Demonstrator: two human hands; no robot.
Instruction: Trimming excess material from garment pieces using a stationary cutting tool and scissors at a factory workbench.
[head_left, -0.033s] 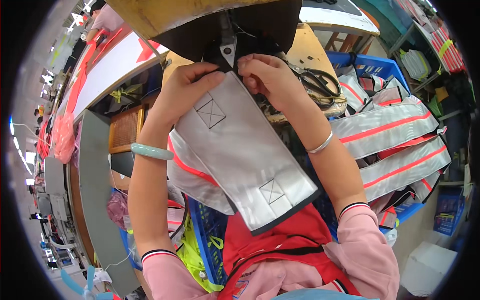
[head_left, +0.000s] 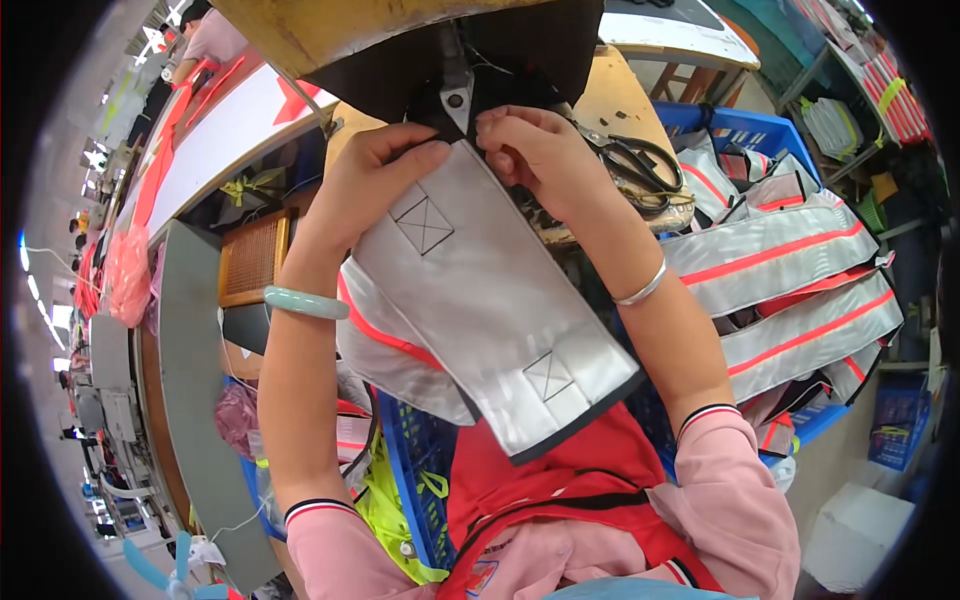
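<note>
The near edge of the worktop (head_left: 610,90) lay just to the right of the right hand (head_left: 545,165), and the silver panel (head_left: 505,290) had its top end at the fingers and sloped down from them, to the right, filling the room between the forearms. The left hand (head_left: 372,190) lay over the panel's upper left edge, thumb and forefinger a little apart; whether they gripped the cloth I could not tell. The right fingers were bunched tip to tip beside the top right corner, hiding anything between them. Directly ahead of both hands' fingers, the pointed metal machine part (head_left: 456,98) came down, limiting forward movement under a dark housing (head_left: 540,55). Black-handled scissors (head_left: 645,170) rested right of the right fingers; farther right, a blue crate (head_left: 740,125) overflowed with silver, red-striped pieces (head_left: 790,250). Below and left of the fingers hung a silver piece (head_left: 385,350) with a red stripe, partly behind the panel. The panel was smooth, faintly shiny and oblong, dark-edged at its lower end, with two stitched, crossed squares.
</note>
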